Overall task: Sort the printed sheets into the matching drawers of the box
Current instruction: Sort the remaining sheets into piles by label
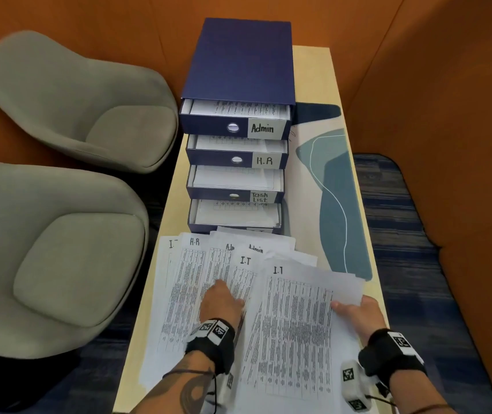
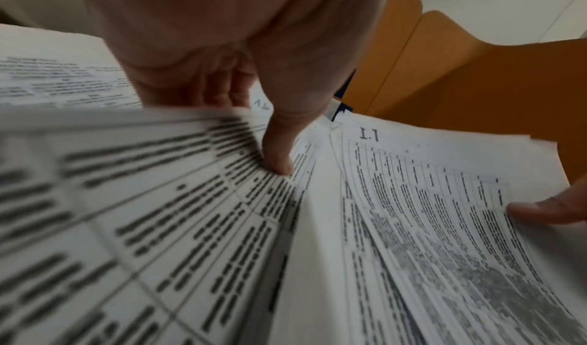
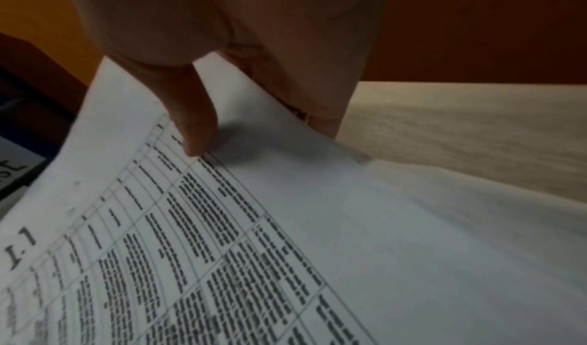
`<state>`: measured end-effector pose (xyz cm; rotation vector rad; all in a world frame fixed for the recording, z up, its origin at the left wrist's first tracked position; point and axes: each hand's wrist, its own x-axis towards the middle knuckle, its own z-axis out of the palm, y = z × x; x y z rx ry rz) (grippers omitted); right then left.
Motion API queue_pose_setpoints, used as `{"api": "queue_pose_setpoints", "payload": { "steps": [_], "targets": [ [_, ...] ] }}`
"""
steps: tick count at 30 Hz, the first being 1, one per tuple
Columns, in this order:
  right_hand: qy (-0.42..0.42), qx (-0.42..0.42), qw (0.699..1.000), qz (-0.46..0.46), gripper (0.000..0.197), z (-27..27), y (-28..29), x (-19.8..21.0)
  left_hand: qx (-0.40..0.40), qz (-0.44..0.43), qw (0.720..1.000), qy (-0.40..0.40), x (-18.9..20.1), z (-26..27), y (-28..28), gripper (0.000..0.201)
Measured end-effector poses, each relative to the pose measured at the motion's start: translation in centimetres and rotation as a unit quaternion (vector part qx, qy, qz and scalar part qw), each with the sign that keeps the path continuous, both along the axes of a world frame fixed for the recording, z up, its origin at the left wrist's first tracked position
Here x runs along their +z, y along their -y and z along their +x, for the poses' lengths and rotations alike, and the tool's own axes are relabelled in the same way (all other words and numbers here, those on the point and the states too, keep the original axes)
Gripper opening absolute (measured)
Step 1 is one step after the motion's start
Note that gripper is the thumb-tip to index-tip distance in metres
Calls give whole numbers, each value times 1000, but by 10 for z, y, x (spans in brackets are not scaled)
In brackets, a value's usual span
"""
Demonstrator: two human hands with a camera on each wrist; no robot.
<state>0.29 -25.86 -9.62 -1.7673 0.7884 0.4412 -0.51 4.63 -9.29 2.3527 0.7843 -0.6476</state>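
Right hand [image 1: 358, 312] pinching I.T sheet [image 1: 295, 324]; left hand [image 1: 219, 303] on spread sheets [image 1: 185, 282].

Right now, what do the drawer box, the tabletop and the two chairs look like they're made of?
Drawer box: apparently stiff cardboard with a matte navy covering; the drawer walls look thin, and the finger holes have shiny, probably metal, rings.
Tabletop: pale smooth surface, likely laminate or light wood; faint grain shows in the right wrist view.
Chairs: grey fabric upholstery, matte, with soft padded seat cushions.
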Motion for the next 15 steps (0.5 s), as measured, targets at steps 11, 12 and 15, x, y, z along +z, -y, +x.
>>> {"api": "queue_pose_setpoints", "payload": {
  "steps": [11, 12, 15],
  "targets": [
    [-34, -57, 996, -65, 26, -8, 44, -25, 56, 46, 996, 59, 20, -26, -42, 16],
    [-33, -61, 996, -57, 23, -7, 45, -25, 82, 46, 993, 70, 23, -29, -48, 15],
    [-1, -56, 998, -31, 22, -2, 42, -19, 106, 41, 987, 110, 24, -35, -56, 21]
  ]
}}
